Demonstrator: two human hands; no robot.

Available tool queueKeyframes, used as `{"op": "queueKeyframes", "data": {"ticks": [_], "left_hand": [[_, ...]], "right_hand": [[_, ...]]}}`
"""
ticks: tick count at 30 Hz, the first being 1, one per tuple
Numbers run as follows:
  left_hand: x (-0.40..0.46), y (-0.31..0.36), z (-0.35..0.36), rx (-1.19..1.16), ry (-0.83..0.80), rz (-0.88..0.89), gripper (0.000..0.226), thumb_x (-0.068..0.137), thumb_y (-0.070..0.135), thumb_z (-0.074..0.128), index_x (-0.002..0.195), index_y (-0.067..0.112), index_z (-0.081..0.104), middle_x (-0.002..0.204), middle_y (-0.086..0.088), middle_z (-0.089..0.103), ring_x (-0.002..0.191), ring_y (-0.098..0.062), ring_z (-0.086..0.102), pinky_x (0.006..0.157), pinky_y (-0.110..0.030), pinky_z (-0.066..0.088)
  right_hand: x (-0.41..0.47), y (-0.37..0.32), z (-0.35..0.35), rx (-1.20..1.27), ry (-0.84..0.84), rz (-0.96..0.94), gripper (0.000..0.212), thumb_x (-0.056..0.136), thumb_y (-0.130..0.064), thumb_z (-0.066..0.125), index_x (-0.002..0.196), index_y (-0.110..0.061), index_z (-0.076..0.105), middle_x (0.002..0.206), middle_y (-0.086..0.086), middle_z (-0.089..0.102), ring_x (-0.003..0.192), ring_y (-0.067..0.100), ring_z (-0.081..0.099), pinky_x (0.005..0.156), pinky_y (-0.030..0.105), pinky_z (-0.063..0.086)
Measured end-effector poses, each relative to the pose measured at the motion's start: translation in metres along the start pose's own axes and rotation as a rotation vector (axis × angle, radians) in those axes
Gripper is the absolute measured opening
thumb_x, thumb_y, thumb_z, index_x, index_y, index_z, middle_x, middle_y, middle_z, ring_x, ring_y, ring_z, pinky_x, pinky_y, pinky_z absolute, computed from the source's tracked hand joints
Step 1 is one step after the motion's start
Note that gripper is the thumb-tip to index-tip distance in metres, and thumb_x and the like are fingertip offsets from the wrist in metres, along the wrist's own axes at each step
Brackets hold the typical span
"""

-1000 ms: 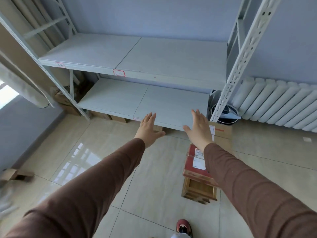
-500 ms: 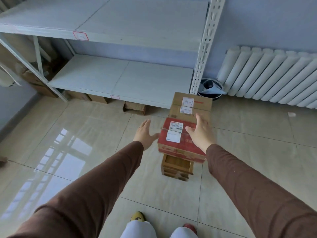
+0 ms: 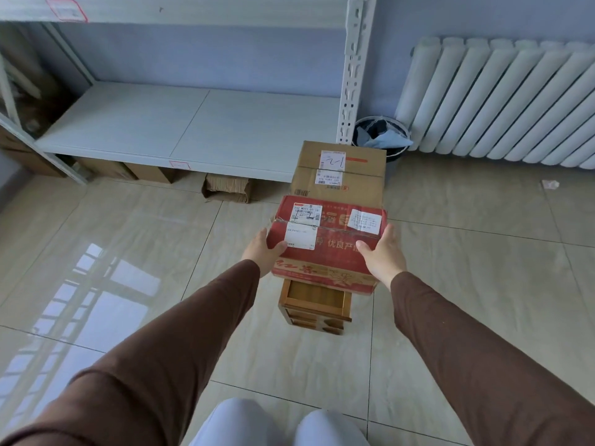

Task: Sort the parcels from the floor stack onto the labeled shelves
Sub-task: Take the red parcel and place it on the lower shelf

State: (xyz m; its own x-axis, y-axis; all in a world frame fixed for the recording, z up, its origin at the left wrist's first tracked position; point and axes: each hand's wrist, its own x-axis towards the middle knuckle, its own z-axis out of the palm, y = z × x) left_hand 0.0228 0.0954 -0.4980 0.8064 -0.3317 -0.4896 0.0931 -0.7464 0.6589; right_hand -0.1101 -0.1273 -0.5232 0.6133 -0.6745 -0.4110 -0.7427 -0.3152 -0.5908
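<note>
Both brown-sleeved arms reach forward; the left hand [image 3: 264,252] and right hand [image 3: 383,254] clasp opposite sides of the red parcel [image 3: 328,239], thumbs on top, atop a wooden stool [image 3: 315,305]; behind it sits a brown parcel [image 3: 341,172] beside the lower shelf [image 3: 193,130]

I record a red parcel [image 3: 328,243] bearing white labels and yellow lettering; a plain brown carton [image 3: 341,175] behind it; brown sleeves [image 3: 467,349]; beige glossy floor tiles [image 3: 128,252]; white shelving [image 3: 193,127].
</note>
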Motion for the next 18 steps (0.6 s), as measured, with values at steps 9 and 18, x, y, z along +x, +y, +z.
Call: {"op": "queueKeyframes", "data": {"ticks": [9,18], "left_hand": [[0.008,-0.018,0.003,-0.087,-0.009,-0.020,0.056,0.099,0.026,0.060,0.147,0.011,0.035,0.140,-0.009,0.056,0.118,-0.025,0.059,0.095,-0.037,0.051],[-0.078,-0.001,-0.096,-0.154,0.086,-0.043,0.055,0.097,0.021,0.062,0.146,0.012,0.037,0.135,-0.008,0.059,0.112,-0.025,0.060,0.096,-0.038,0.052]], "right_hand": [[-0.007,-0.002,0.013,0.051,0.068,0.003,0.084,0.097,-0.040,0.065,0.158,-0.023,0.010,0.144,0.009,0.053,0.120,0.032,0.063,0.096,0.051,0.057],[-0.092,-0.098,-0.031,0.041,0.028,-0.091,0.085,0.097,-0.039,0.066,0.159,-0.024,0.010,0.145,0.005,0.051,0.125,0.029,0.061,0.096,0.047,0.057]]}}
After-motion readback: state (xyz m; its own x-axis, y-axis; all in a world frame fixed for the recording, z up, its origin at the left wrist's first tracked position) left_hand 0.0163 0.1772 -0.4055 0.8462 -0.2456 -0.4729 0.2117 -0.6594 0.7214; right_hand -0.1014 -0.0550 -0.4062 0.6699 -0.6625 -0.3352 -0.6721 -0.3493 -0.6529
